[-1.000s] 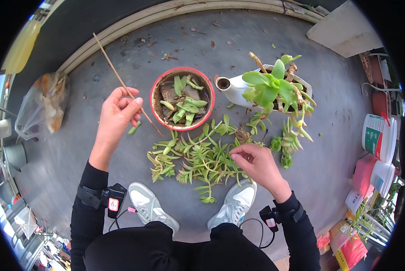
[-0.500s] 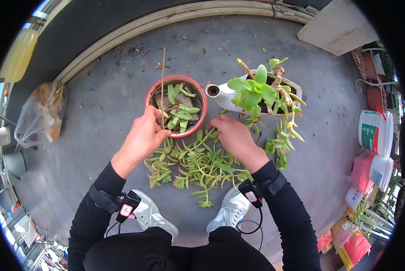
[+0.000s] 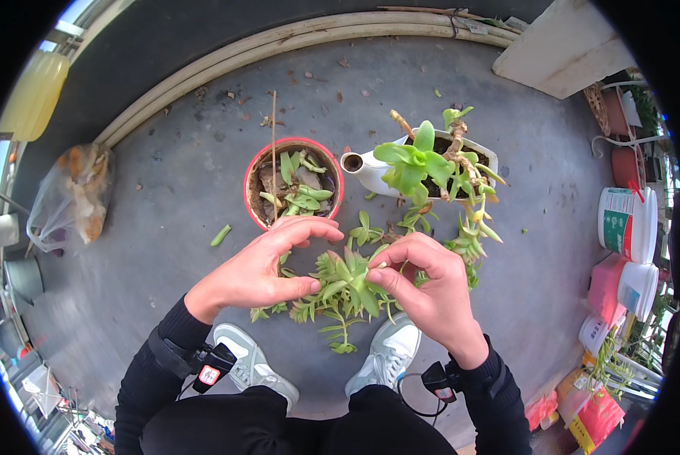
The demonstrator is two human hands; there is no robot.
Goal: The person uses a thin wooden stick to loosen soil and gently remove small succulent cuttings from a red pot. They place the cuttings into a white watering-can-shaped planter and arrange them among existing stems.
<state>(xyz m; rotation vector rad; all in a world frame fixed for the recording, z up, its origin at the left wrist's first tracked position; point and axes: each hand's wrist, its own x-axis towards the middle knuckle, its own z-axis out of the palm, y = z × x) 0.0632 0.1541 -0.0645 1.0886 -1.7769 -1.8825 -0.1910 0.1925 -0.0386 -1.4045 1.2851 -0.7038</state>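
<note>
Moved since prev. frame: L. hand (image 3: 245,277) had left stick (image 3: 274,152), which lay across red-rimmed pot (image 3: 340,182), lower end hidden; R. hand (image 3: 431,288) had drawn back to succulent sprig (image 3: 346,277). Work thus centred on sprig, between hands, nr. pot. R. grip pinched sprig; L. grip spread, apparently empty. Labels: white tub (image 3: 620,220), far R., green/red; print too small to verify.

Person (image 3: 279,421) here wears a fisheye on the head, aimed steeply down: hands (image 3: 245,269) close below, floor (image 3: 165,258) around, edges curving.
</note>
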